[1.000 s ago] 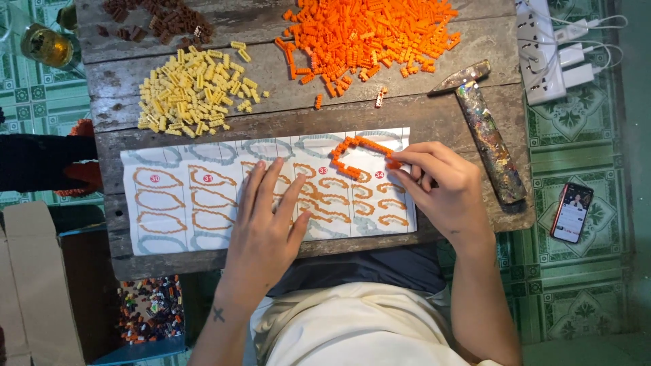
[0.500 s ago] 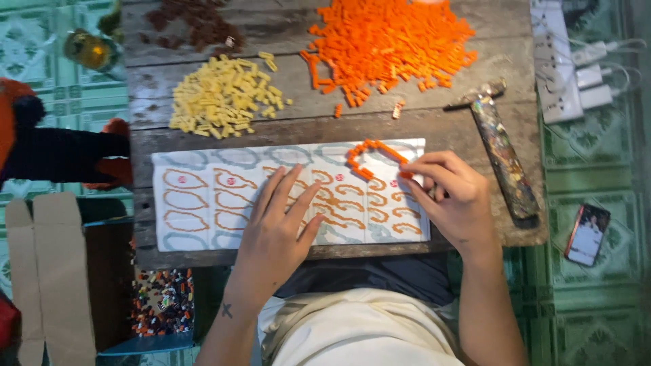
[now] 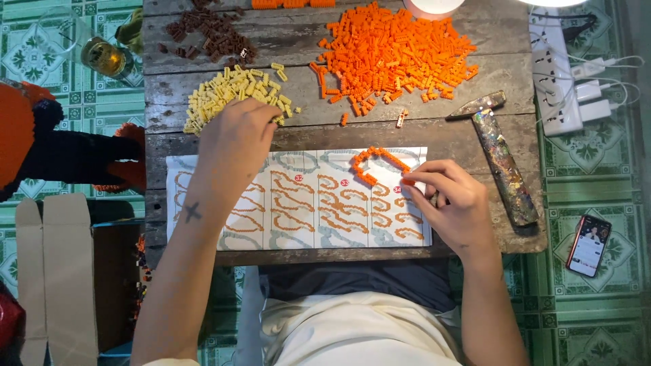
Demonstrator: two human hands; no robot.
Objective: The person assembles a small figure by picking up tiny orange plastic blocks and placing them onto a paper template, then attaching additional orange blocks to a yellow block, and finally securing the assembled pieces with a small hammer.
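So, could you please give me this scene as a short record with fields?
surface: wooden board over a green tiled floor
left hand: left hand reaching into the yellow bricks
right hand: right hand pinching at the end of the orange chain
under hands: pattern sheet with orange outlines
other piles: orange bricks, brown bricks
tool: hammer, right of the sheet, untouched
off board: phone, power strip, glass

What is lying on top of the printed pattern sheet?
On the pattern sheet lie a curved chain of orange bricks and the right hand; the left forearm covers its left part.
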